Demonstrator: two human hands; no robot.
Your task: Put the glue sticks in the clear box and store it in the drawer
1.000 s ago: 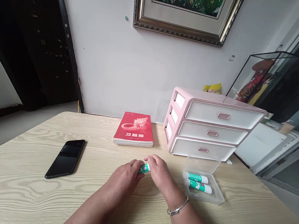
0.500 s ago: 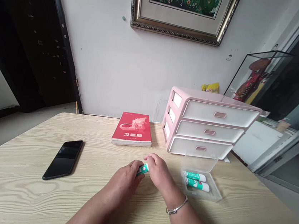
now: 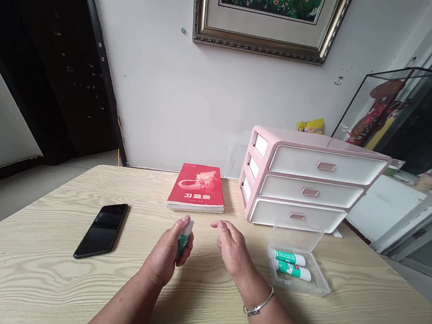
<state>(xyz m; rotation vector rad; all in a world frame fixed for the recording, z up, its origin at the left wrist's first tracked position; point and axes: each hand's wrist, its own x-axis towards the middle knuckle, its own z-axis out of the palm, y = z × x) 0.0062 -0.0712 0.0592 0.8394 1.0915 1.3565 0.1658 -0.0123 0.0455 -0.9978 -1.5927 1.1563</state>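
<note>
My left hand (image 3: pixel 169 250) is closed around a green and white glue stick (image 3: pixel 184 235), held upright over the middle of the wooden table (image 3: pixel 31 276). My right hand (image 3: pixel 232 246) hovers just to its right, fingers loosely apart, holding nothing; a silver bracelet sits on its wrist. Further right lies an open clear plastic box (image 3: pixel 297 267) with two more green and white glue sticks (image 3: pixel 290 264) lying in it.
A black phone (image 3: pixel 101 229) lies face up at the left. A red book (image 3: pixel 197 193) rests near the wall. A pink three-drawer organiser (image 3: pixel 306 188) stands behind the plastic box, its drawers closed. A glass case stands at the far right.
Both hands held the glue stick together before. Now my right hand has let go and moved apart, and my left hand has turned the stick upright and shifted it left.
</note>
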